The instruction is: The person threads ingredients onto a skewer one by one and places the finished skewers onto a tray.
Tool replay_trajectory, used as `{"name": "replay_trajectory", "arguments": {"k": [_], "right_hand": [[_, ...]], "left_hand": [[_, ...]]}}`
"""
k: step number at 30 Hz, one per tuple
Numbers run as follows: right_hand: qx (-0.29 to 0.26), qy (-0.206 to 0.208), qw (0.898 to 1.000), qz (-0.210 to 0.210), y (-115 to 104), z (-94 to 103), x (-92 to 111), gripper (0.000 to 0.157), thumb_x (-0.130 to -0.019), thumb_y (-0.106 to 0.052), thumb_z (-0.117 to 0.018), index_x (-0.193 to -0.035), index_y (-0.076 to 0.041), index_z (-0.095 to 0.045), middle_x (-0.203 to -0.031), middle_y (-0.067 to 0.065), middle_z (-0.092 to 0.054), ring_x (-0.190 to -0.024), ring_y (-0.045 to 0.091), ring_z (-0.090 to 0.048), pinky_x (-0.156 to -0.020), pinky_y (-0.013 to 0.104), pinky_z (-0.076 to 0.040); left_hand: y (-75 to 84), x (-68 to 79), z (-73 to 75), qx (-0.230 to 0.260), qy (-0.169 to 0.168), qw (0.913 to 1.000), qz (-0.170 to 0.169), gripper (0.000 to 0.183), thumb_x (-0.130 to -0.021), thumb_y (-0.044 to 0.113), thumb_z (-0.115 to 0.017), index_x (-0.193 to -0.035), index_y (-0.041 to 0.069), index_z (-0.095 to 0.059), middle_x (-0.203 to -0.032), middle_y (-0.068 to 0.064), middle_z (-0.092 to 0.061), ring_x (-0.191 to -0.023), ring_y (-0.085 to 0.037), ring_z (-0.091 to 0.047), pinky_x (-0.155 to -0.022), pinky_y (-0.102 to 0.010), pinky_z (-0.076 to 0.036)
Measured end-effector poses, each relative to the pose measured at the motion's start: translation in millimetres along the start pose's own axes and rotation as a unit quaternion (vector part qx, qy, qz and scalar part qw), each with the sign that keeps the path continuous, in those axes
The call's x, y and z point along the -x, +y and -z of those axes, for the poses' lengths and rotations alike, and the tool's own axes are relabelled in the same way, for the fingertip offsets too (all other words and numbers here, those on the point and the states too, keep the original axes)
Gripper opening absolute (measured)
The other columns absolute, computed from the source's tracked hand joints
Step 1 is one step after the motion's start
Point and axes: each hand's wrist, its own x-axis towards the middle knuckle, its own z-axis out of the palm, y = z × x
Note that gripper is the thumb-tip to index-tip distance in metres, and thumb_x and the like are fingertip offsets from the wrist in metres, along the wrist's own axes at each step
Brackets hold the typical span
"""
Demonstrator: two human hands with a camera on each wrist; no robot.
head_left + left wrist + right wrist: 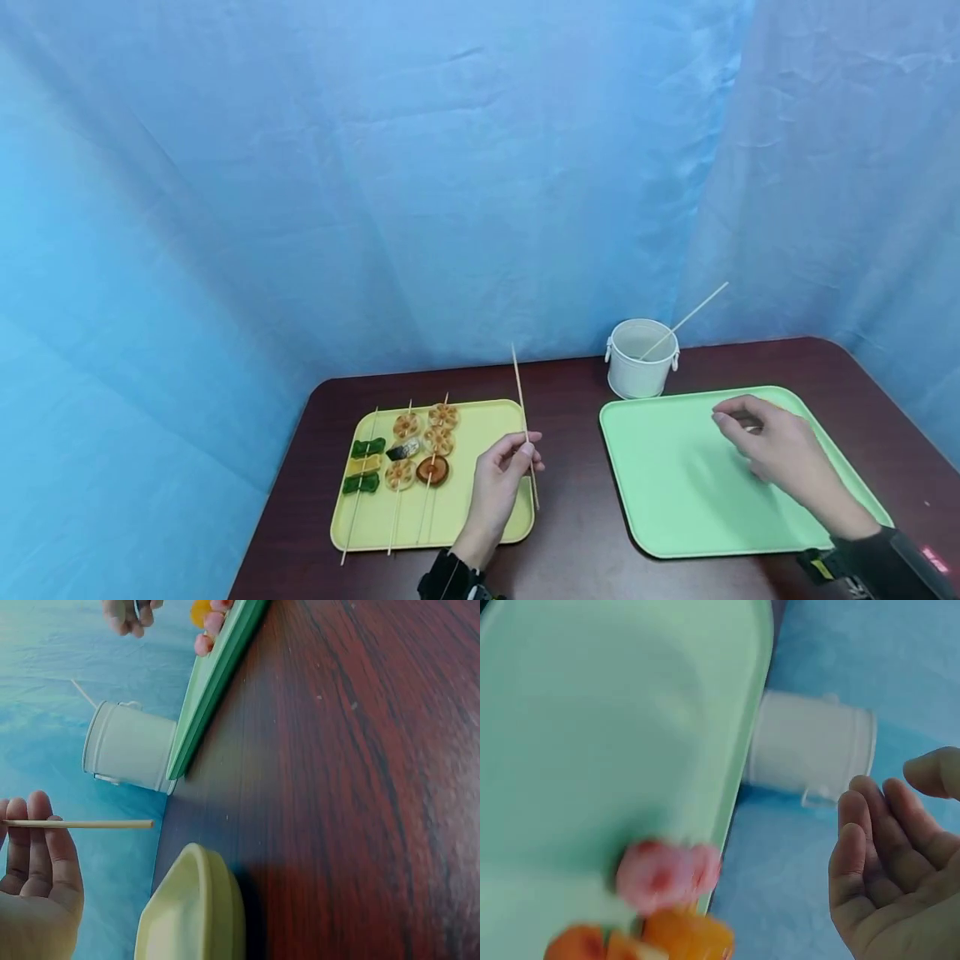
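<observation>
My left hand (493, 483) pinches a bare wooden skewer (519, 385) between thumb and fingers, above the right edge of the yellow tray (480, 421). In the left wrist view the skewer (105, 824) lies across the fingers. Over the green tray (660, 500) hovers my right hand (787, 454), fingers loosely bent. The right wrist view shows the thumb apart from the fingers and nothing held. Pink pieces (664, 877) and orange pieces (690, 934) lie on the green tray in that view; in the head view the right hand and forearm hide them.
Three loaded skewers lie on the yellow tray: one with green and yellow pieces (365, 465), two with lotus-like slices (401, 474), one of these also bearing a mushroom-like piece (432, 472). A white bucket (637, 377) holding one skewer (701, 303) stands behind the green tray. Blue cloth hangs behind.
</observation>
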Motion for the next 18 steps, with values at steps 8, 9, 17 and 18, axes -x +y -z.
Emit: {"name": "replay_trajectory", "arguments": {"k": [8,9,17,18], "right_hand": [[0.083,-0.062,0.994,-0.025,23,16.9,4,0.047,-0.098,-0.048,-0.045,-0.120,-0.011,-0.064,-0.098,0.006,-0.069,-0.071,0.016,-0.058,-0.060,0.032,-0.034],[0.093,-0.066,0.993,-0.026,26,18.1,4,0.045,-0.098,-0.045,-0.047,-0.121,-0.011,-0.064,-0.099,0.006,-0.069,-0.072,0.017,-0.057,-0.060,0.032,-0.034],[0.145,-0.097,0.984,-0.020,40,16.5,9,0.023,-0.096,-0.026,-0.056,-0.106,-0.010,-0.069,-0.087,0.001,-0.064,-0.067,0.016,-0.047,-0.056,0.033,-0.033],[0.153,-0.096,0.983,-0.014,41,15.0,10,0.019,-0.096,-0.026,-0.056,-0.099,-0.012,-0.068,-0.081,-0.002,-0.061,-0.066,0.015,-0.046,-0.056,0.033,-0.033]], "left_hand": [[-1.3,2.8,7.4,-0.029,0.001,0.9996,0.004,0.026,-0.097,0.015,-0.056,-0.113,-0.003,-0.067,-0.085,-0.019,-0.060,-0.068,-0.015,-0.058,-0.067,-0.026,-0.052],[-1.5,3.1,8.4,-0.030,0.001,0.9995,0.006,0.026,-0.097,0.015,-0.056,-0.113,-0.002,-0.068,-0.085,-0.019,-0.059,-0.068,-0.015,-0.057,-0.066,-0.024,-0.051],[-4.5,5.3,13.3,-0.035,0.003,0.9992,0.018,0.030,-0.097,0.018,-0.056,-0.115,-0.004,-0.067,-0.083,-0.006,-0.057,-0.068,-0.013,-0.055,-0.064,-0.020,-0.047],[-5.1,5.4,13.5,-0.034,0.003,0.9992,0.018,0.030,-0.097,0.017,-0.056,-0.115,-0.005,-0.066,-0.083,-0.006,-0.057,-0.068,-0.013,-0.055,-0.064,-0.021,-0.047]]}}
